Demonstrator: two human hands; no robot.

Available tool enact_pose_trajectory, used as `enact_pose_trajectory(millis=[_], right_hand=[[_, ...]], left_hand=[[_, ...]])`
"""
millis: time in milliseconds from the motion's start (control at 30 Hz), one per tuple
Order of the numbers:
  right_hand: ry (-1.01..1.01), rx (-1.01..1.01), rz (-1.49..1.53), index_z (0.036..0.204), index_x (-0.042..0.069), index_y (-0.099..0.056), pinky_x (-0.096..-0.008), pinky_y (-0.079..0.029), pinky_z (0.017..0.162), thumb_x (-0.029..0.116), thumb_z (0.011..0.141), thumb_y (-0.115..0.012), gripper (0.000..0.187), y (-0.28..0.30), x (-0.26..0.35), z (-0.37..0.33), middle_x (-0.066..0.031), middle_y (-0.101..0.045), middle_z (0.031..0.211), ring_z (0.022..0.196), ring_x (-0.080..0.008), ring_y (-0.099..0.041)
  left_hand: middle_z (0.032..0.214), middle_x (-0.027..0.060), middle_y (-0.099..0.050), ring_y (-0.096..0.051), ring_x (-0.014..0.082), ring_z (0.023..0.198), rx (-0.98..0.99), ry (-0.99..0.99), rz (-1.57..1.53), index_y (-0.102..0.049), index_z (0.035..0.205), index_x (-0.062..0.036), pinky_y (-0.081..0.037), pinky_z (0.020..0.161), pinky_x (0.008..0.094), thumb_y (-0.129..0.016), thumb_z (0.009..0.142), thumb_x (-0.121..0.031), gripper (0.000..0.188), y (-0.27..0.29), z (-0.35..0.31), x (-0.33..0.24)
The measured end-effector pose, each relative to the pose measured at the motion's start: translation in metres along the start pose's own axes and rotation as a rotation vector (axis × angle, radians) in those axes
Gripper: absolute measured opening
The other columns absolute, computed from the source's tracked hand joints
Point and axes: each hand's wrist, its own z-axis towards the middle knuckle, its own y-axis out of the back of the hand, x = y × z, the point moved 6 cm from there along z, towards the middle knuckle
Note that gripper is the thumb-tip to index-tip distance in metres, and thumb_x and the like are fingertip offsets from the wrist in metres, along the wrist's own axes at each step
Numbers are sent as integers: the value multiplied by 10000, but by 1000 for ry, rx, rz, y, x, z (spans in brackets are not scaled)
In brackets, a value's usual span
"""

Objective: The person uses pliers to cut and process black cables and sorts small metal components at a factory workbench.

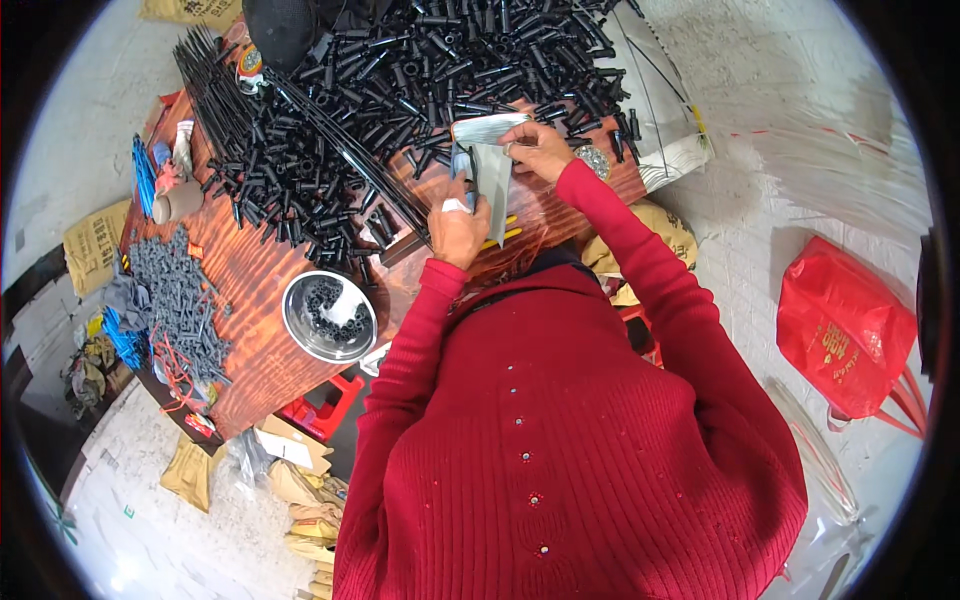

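Left hand's (458,232) fingers hidden behind its back; small dark thing (468,170) there too small to tell.

Looking like a small assembly workshop: wooden worktable (255,290) is carrying heaps of black plastic tubes (420,70) far, grey parts (180,300) left, thin rods (300,120) & a steel bowl (329,316) (sacks (95,245), cardboard lying on bare concrete nearby).

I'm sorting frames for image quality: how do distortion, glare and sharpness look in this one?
Head view: strong fisheye bending, the wooden table edges curve, dark vignette at the rim; glare on the steel bowl and right-hand floor; left hand, right hand and black tubes reasonably sharp.
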Motion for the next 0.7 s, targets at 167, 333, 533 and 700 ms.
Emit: enact_pose_trajectory(millis=[167, 333, 533, 700], right_hand=[[32, -6, 12, 1044, 41, -665, -262, -555, 670, 111, 854, -648, 203, 1, 4, -4, -24, -659, 981, 826, -112, -635], [37, 4, -12, 1063, 41, -676, -257, -561, 700, 97, 860, -627, 217, 2, 13, -6, -21, -660, 990, 836, -102, -633], [-6, 19, 25, 1076, 48, -680, -264, -566, 714, 93, 846, -613, 245, 2, 22, -9, -22, -662, 995, 856, -105, -641], [57, 53, 82, 1048, 84, -709, -280, -571, 729, 120, 841, -626, 226, 5, 14, -4, -12, -669, 1050, 889, -108, -645]], left_hand=[[1033, 228, -659, -636, 389, 907, 15, 5, 47, -628, 1161, 2, -509, 848, 447, -646, 807, -129, 378, 9, 4, -15], [970, 175, -612, -604, 350, 909, -119, -196, 94, -677, 1116, -40, -504, 823, 419, -650, 799, -46, 318, 15, 4, -11], [946, 131, -563, -594, 274, 858, -61, 53, -12, -640, 1148, -40, -496, 787, 370, -689, 784, -34, 367, 8, 7, 31], [1144, 183, -603, -615, 284, 1045, 23, 248, -623, -511, 1249, 42, -491, 899, 363, -715, 845, -137, 487, -7, 9, 46]])
